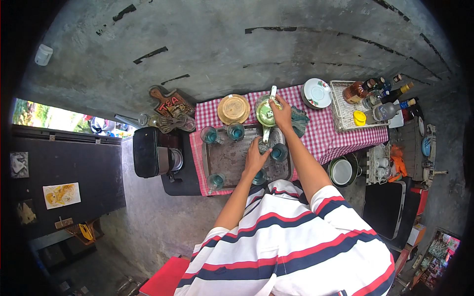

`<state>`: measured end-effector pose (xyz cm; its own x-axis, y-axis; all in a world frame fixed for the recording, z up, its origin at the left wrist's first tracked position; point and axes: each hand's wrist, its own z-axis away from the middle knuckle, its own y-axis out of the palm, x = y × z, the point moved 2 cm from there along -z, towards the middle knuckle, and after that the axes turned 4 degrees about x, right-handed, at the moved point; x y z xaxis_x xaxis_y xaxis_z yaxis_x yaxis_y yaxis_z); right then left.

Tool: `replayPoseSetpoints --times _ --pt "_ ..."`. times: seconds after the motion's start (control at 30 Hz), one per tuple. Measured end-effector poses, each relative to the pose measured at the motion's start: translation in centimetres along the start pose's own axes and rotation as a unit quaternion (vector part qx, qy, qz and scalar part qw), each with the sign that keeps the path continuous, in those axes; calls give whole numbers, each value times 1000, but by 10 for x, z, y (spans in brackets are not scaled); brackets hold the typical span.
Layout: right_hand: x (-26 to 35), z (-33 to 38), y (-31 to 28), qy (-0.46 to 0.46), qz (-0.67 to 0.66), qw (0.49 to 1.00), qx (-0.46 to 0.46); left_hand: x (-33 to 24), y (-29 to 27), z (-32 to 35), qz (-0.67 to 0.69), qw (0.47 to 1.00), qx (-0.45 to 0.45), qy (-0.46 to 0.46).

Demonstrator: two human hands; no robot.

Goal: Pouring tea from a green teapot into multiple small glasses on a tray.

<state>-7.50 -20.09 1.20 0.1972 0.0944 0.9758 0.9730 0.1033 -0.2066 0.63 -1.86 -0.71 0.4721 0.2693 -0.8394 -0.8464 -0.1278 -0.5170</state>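
Note:
A green-and-white teapot (pixel 265 113) is in the grip of my right hand (pixel 282 116), whose fingers lie by its handle and side. Its spout points toward me, over a clear glass (pixel 264 146). My left hand (pixel 256 157) is closed round that glass, just below the spout. Whether liquid is flowing cannot be made out. On the dark metal tray (pixel 224 160) stand several glasses with a bluish tint, among them a glass (pixel 279 152) right beside my left hand. Beyond the tray, left of the teapot, lies a round wooden plate (pixel 233 109).
A red-and-white checked cloth (pixel 316 140) covers the table. At right are stacked floral plates (pixel 317 93), a white wicker basket (pixel 345 126) and several bottles. A dark green cloth (pixel 299 121) lies by my right wrist. A black appliance (pixel 146 153) stands at left.

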Motion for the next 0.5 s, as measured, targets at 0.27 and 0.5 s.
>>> replayPoseSetpoints --times 0.27,0.5 --pt "-2 -1 -2 -6 7 1000 -7 -1 2 0 -4 1000 -4 7" --pt "6 1 -2 7 3 1000 -1 -1 0 0 8 1000 3 1"
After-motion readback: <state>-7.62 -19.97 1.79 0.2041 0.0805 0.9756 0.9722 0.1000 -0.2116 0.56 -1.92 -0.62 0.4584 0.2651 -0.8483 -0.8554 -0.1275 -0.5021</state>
